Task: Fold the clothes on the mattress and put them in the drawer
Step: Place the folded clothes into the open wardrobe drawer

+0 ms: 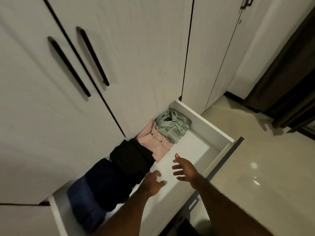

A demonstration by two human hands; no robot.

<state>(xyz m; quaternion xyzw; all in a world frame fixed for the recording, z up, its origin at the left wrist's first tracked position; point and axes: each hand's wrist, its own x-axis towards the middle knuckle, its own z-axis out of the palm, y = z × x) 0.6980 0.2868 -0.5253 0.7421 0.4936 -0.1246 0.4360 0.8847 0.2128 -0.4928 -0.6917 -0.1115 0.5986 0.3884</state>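
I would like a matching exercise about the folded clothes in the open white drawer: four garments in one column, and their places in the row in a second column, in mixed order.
Things
1. pale green patterned folded shirt
2. pink folded shirt with dark buttons
3. black folded garment
4. blue folded garment

Places
A. end of the row nearest the person
B. far end of the white drawer
C. between the pink shirt and the dark navy folded garment
D. between the green shirt and the black garment

Pairs: 1-B; 2-D; 3-C; 4-A
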